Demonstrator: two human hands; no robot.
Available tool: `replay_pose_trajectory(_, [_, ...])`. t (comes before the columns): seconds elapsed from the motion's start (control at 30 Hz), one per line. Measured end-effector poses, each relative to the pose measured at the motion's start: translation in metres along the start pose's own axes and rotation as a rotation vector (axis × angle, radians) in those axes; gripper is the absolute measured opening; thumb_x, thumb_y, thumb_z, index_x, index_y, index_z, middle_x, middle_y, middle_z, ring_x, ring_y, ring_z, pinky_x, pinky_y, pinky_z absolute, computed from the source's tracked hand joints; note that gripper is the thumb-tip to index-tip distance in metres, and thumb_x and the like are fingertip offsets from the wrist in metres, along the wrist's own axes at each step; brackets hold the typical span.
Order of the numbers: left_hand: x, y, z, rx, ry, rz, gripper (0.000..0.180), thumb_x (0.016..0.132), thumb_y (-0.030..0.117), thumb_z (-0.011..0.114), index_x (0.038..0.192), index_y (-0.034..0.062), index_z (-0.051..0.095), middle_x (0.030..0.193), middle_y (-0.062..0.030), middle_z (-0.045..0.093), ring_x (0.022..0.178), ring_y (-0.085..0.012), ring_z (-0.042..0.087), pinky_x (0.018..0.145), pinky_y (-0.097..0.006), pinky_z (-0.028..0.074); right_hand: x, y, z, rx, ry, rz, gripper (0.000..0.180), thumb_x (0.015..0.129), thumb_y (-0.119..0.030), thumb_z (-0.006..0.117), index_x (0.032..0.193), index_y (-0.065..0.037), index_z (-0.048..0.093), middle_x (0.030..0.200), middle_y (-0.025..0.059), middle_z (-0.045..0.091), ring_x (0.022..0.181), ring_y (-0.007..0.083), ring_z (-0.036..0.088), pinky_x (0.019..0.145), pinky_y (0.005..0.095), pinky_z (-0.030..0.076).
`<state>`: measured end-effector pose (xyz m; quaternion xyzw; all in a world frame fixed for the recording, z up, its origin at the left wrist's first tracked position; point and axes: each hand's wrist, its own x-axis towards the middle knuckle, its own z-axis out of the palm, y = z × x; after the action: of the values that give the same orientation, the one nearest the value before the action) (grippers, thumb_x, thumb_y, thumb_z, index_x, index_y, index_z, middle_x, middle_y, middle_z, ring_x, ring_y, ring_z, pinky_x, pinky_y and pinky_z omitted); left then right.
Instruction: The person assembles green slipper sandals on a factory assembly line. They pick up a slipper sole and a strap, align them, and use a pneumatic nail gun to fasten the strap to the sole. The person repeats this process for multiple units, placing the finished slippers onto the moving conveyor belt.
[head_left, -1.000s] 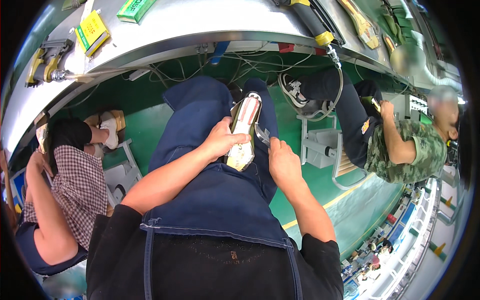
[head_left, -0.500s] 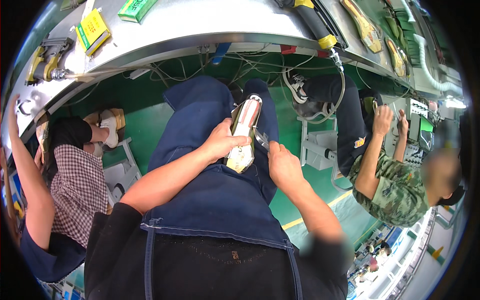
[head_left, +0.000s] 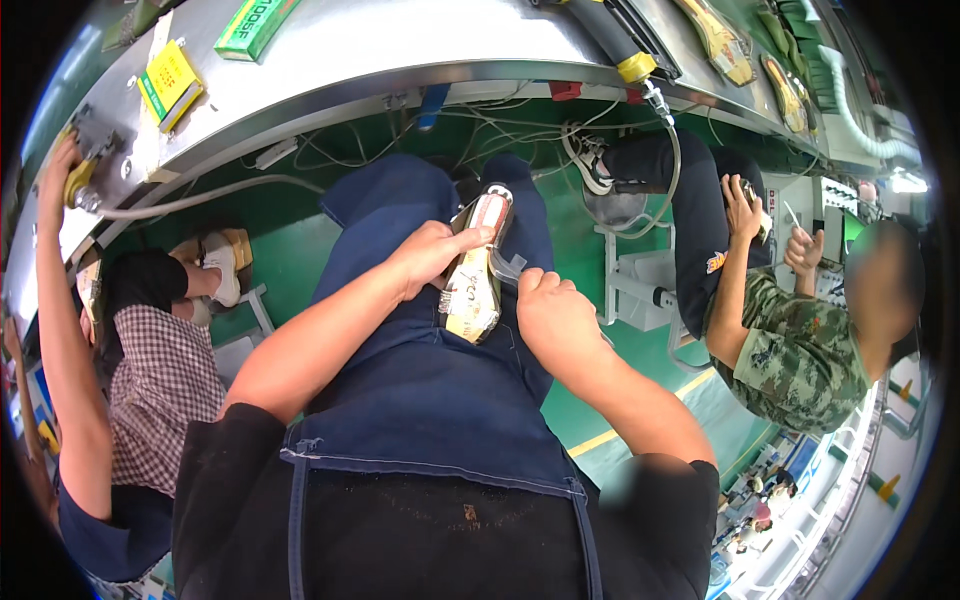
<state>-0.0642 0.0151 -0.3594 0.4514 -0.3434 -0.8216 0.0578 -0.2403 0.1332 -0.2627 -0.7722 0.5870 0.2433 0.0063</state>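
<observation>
An upturned shoe on its last [head_left: 470, 295] lies lengthwise on my lap, sole side up, with a pale strip [head_left: 490, 212] along its far part. My left hand [head_left: 428, 258] is closed around its left side, thumb across the sole. To the right of the shoe, my right hand [head_left: 553, 310] is a fist around the near end of a thin, curved grey tool [head_left: 507, 267]. The tool's far end lies against the shoe's right edge. I cannot tell whether it is a blade or a hook.
A metal bench [head_left: 330, 70] curves ahead, bearing a yellow box [head_left: 168, 85], a green box [head_left: 255, 28] and an air gun [head_left: 620, 45]. At left, a co-worker's hand [head_left: 62, 158] is on another air gun [head_left: 85, 180]. At right, another co-worker [head_left: 790, 370] sits holding something. Hoses hang under the bench.
My left hand has shifted up along the shoe. My right hand has moved slightly left and up with the tool. The left co-worker's hand has reached the air gun.
</observation>
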Motion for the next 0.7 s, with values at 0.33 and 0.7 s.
replay_pose_trajectory(0.33, [0.008,0.015,0.003,0.552,0.111,0.051,0.066,0.083,0.05,0.077,0.101,-0.0136,0.075,0.093,-0.0252,0.077,0.083,-0.0312,0.078,0.077,-0.041,0.061,-0.002,-0.006,0.001,-0.038,0.18,0.033,0.03,0.087,-0.011,0.066,0.112,0.006,0.062,0.091,0.0116,0.067,0.091,0.0289,0.071,0.073,0.0412,0.06])
replay_pose_trajectory(0.7, [-0.01,-0.001,0.0,0.725,0.15,0.183,0.067,0.09,0.053,0.071,0.096,-0.0141,0.074,0.091,-0.0303,0.075,0.09,-0.0409,0.076,0.085,-0.047,0.058,0.08,0.14,-0.13,0.432,0.706,0.11,0.031,0.097,-0.016,0.067,0.123,0.0,0.06,0.105,0.0263,0.065,0.1,0.046,0.064,0.086,0.0541,0.052])
